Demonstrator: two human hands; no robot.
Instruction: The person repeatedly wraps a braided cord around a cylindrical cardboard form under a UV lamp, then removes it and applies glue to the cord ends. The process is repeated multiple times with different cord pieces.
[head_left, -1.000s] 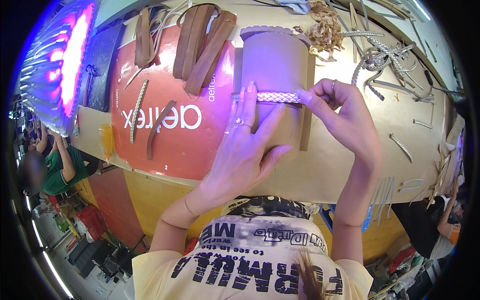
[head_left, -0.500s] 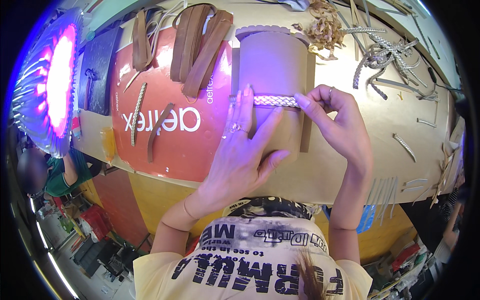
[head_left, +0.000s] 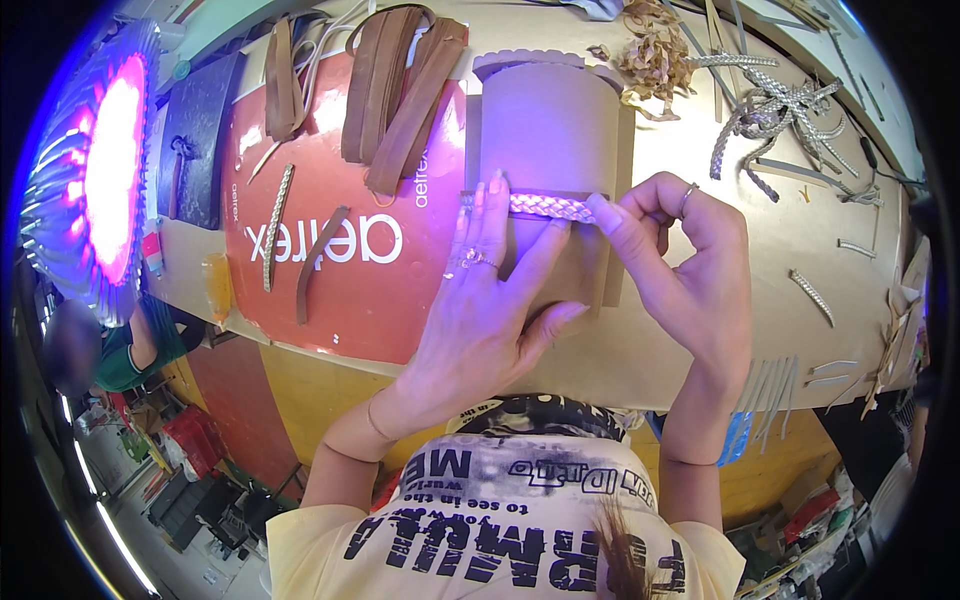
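A tan leather piece (head_left: pixel 548 130) with a scalloped top edge lies on the workbench. Across its middle runs a narrow silver braided strip (head_left: pixel 548 206). My left hand (head_left: pixel 490 300) lies flat on the leather, fingers spread, its fingertips pressing on the strip's left part. My right hand (head_left: pixel 680 260) presses the strip's right end down with fingertip and thumb, a ring on one finger.
A red printed sheet (head_left: pixel 340 250) lies left with brown leather straps (head_left: pixel 400 90) and a braided strip (head_left: pixel 276 225) on it. A dark leather piece (head_left: pixel 195 140) and a glowing pink lamp (head_left: pixel 100 170) are far left. Silver braid scraps (head_left: pixel 780 105) clutter the right of the workbench (head_left: pixel 700 130).
Both hands have shifted slightly along the braided strip; the left hand's fingers sit further over its left end. The leather piece has not moved.
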